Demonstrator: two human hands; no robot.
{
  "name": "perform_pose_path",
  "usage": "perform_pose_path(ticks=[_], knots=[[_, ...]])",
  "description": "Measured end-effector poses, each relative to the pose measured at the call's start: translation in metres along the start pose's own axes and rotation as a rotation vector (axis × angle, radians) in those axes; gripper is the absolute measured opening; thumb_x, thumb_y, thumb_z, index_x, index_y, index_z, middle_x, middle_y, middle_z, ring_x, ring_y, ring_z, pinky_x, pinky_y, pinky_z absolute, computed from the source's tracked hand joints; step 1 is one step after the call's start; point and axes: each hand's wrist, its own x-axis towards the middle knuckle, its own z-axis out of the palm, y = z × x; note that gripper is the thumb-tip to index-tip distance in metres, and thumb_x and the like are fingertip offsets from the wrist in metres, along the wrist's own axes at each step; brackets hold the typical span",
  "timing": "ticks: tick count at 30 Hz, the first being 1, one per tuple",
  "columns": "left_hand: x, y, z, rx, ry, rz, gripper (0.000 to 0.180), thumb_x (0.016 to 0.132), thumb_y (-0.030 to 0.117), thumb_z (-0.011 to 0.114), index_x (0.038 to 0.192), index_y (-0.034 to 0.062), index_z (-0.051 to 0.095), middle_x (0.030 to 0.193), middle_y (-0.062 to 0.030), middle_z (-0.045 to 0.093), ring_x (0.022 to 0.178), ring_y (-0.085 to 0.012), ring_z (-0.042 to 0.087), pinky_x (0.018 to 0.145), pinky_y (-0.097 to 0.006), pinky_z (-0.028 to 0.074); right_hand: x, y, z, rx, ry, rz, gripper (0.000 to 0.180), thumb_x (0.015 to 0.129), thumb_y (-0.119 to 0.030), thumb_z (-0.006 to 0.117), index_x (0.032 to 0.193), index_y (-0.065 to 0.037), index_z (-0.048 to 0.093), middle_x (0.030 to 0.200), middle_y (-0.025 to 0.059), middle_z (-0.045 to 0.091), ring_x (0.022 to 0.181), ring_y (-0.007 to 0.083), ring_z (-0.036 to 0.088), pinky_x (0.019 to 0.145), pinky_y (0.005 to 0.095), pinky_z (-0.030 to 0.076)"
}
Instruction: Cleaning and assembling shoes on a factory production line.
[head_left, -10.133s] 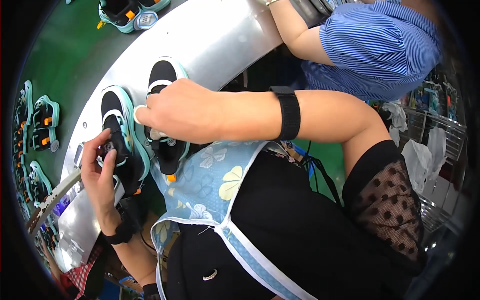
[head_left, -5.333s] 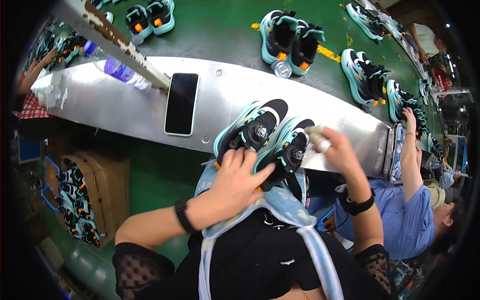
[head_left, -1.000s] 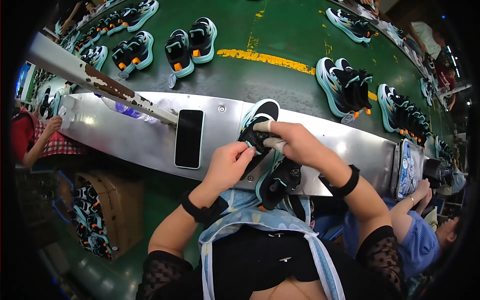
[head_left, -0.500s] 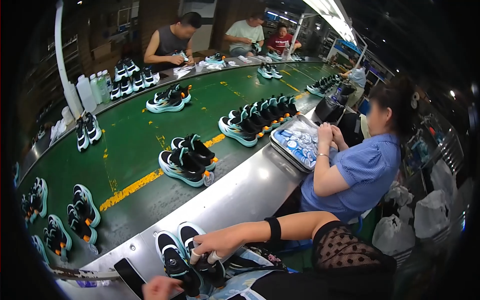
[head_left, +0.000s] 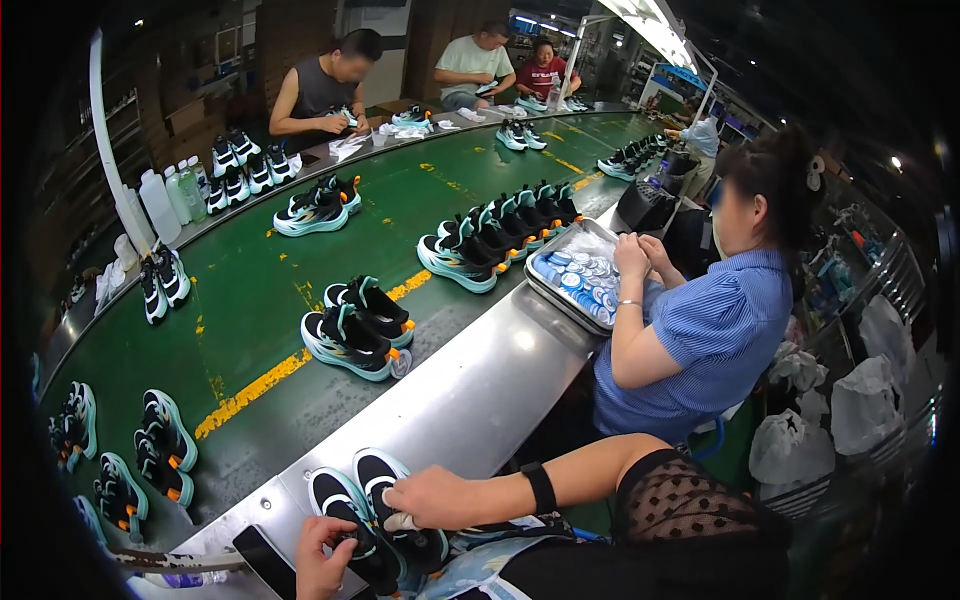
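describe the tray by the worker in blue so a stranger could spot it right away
Follow the steel ledge along the near side of the green belt to the person in the blue shirt. The tray lies on the ledge under that person's hands. It is the only shallow metal pan there, filled with small blue-and-white round pieces, not shoes.

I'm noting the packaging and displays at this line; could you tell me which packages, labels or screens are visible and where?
Phone: dark blank screen, flat on the steel ledge, left of the left hand.
Tray of round tags: blue and white, before the co-worker in blue.
Plastic bottles: translucent white, far belt edge.
White bags: right side.
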Motion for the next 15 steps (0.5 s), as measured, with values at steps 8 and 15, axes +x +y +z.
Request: perform_pose_path(ticks=[8, 15], knots=[[-0.002, -0.007, 0.003, 0.192, 0.05, -0.01, 0.034, 0.074, 0.012, 0.074, 0.106, 0.0034, 0.065, 0.107, -0.0105, 0.062, 0.102, -0.0281, 0.058, 0.087, -0.036, 0.046, -0.011, -0.006, -0.009, 0.074, -0.188, 0.005, 0.034, 0.085, -0.029, 0.071, 0.105, -0.006, 0.056, 0.09, 0.0157, 0.058, 0.087, 0.0386, 0.062, 0.071, 0.0465, 0.049], [0.016, 0.011, 0.012, 0.103, 0.07, 0.123, 0.035, 0.079, 0.008, 0.071, 0.113, 0.0058, 0.064, 0.104, -0.007, 0.06, 0.093, -0.0209, 0.057, 0.082, -0.032, 0.045, -0.016, 0.011, -0.023, 0.074, 0.05, -0.134, 0.031, 0.081, -0.025, 0.076, 0.104, -0.008, 0.064, 0.081, 0.0111, 0.062, 0.075, 0.034, 0.062, 0.066, 0.0421, 0.051]])
